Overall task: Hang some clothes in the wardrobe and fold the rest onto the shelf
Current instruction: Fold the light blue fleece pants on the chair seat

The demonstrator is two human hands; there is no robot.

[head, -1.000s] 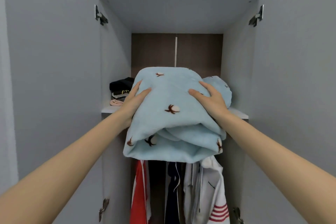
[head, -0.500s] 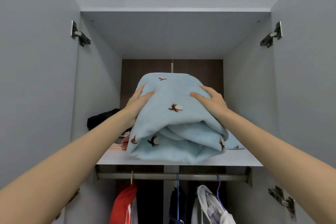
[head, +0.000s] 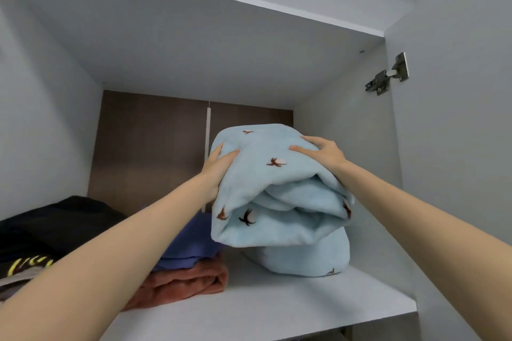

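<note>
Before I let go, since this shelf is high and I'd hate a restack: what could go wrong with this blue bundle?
1. The light blue bundle sits on another rounded blue bundle, its front edge overhanging; it may roll forward off the shelf once the left hand and right hand release.
2. Pushing it leftward could disturb the purple garment stacked on the rust-coloured one.
</note>
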